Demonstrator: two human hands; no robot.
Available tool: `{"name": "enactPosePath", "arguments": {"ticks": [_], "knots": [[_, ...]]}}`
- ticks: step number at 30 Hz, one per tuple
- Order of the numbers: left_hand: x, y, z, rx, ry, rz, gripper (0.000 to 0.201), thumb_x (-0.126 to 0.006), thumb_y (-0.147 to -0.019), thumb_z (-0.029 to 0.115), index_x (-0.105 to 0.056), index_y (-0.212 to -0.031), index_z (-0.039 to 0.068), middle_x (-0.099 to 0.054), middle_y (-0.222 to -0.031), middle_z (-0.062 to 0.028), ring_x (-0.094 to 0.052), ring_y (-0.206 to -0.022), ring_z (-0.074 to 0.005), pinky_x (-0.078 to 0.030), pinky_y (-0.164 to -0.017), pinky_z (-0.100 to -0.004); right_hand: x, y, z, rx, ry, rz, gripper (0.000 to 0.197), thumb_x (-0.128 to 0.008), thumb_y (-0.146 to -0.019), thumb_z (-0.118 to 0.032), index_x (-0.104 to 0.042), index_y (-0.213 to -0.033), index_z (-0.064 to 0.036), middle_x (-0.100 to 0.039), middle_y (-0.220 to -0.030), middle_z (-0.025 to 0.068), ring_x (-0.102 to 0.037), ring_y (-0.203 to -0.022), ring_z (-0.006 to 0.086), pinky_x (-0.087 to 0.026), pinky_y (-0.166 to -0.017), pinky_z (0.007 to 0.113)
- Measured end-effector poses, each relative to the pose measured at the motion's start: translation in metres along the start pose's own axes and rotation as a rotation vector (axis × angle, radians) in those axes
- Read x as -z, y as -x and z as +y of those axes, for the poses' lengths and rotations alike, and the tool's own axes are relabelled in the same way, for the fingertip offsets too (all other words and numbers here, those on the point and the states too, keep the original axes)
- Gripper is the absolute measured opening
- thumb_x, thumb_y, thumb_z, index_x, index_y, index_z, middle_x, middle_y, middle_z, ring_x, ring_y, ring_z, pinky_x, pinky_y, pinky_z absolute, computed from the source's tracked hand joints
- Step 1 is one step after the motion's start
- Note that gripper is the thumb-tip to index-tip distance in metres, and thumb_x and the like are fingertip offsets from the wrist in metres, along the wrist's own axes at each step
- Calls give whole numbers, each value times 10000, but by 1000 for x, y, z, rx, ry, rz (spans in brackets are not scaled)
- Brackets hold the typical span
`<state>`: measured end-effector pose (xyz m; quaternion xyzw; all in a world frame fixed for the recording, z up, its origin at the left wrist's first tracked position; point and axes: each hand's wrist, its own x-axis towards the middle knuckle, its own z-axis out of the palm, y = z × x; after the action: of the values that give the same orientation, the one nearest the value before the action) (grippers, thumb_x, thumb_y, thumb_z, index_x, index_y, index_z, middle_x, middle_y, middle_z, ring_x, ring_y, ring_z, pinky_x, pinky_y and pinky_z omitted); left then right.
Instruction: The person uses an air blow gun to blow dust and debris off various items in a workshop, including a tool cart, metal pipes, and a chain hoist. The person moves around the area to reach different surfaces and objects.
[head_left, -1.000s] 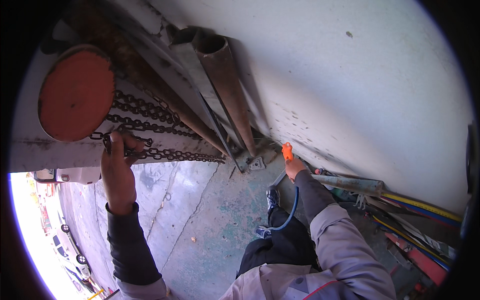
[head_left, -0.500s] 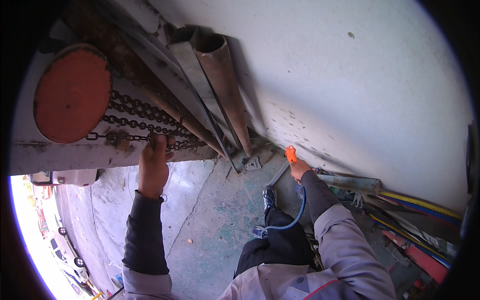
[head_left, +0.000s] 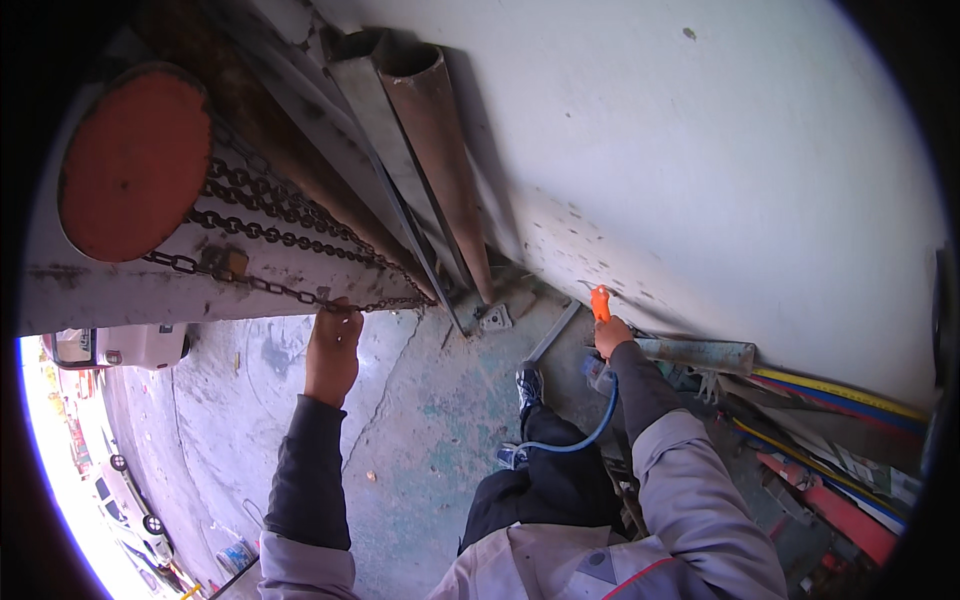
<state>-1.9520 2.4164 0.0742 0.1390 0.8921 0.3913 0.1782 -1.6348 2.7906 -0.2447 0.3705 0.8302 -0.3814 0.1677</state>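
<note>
My left hand point(head_left: 333, 358) is closed on one strand of a dark metal chain point(head_left: 268, 287), pulling it aside from the others. The strand comes from a chain hoist with a round, scuffed orange-red cover point(head_left: 135, 165), whose other chains point(head_left: 265, 235) run down beside a wall. In my right hand point(head_left: 612, 337) is an orange air blow gun point(head_left: 600, 302), held upright with its top showing above my fist. A blue hose point(head_left: 603, 420) curves from below that hand across my leg. The blow gun's lower part is hidden by my fingers.
Rusty metal pipes point(head_left: 428, 140) and a flat bar lean in the corner against the white wall point(head_left: 700, 180). Long stock and a red metal piece point(head_left: 840, 515) lie at the right. Vehicles point(head_left: 130, 500) stand outside at the left. The concrete floor point(head_left: 410, 400) is cracked.
My left hand has moved slightly right and down, drawing the chain strand away from the other chains. My right hand still holds the blow gun. The whole view has shifted a little.
</note>
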Motion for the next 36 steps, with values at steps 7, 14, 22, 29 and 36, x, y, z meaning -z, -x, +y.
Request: {"name": "enactPosePath", "arguments": {"ticks": [7,14,22,29,36], "knots": [[-13,109,-93,308,70,-53,607,-622,-972,250,-367,-1430,-56,-616,-1240,-230,-655,-1038,-266,-517,-869,-349,2,15,7,232,868,-96,243,-522,-896,-180,-711,-886,-27,-710,-849,159,-672,-862,340,-529,-739,459],[-39,256,-156,492,-140,-296,567,-652,-946,313,-477,-1328,-69,-647,-1205,-256,-674,-1057,-327,-528,-891,-382,-16,19,40,74,499,57,246,-515,-905,-164,-708,-809,-45,-686,-716,144,-682,-688,274,-534,-639,444],[-54,352,-176,636,-216,-453,457,-637,-930,359,-662,-1143,-45,-715,-1059,-221,-695,-999,-323,-529,-865,-394,-11,28,52,-42,125,-336,404,-403,-961,-215,-599,-671,-13,-604,-523,116,-584,-382,241,-480,-390,389],[-53,378,-170,654,-249,-524,422,-619,-943,356,-685,-1118,-23,-718,-1054,-217,-690,-1017,-338,-527,-874,-406,-19,74,2,-457,-449,-351,505,-413,-999,-389,-616,-718,-21,-590,-540,109,-512,-344,229,-440,-361,380],[-57,390,-175,647,-239,-518,399,-621,-942,369,-695,-1095,8,-721,-1038,-199,-687,-1007,-337,-524,-875,-407,-29,91,-22,-489,-590,-347,437,-434,-1016,-372,-606,-849,-7,-648,-664,105,-507,-356,208,-422,-338,383]]}}
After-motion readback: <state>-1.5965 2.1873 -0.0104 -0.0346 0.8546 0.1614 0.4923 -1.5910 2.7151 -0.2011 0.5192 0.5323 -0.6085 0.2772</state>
